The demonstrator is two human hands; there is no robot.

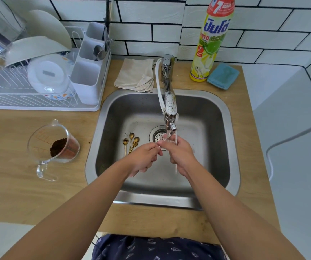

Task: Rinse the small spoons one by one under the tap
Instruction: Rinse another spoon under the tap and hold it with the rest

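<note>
Water runs from the tap [170,109] over the sink [231,139]. Under the stream my right hand [180,153] grips a small pale-handled spoon [176,168] upright; its handle sticks out below my palm and its top is hidden by water and fingers. My left hand [141,159] comes in from the left, and its thumb and fingertips pinch the spoon's upper part beside my right fingers. Several small gold spoons [131,142] lie together on the sink floor, left of the drain [157,134].
A measuring jug with coffee grounds [57,145] stands on the wooden counter left of the sink. A dish rack with a cutlery holder [87,72] is at the back left. Behind the sink lie a folded cloth [136,75], a dish soap bottle [210,44] and a blue sponge [223,76].
</note>
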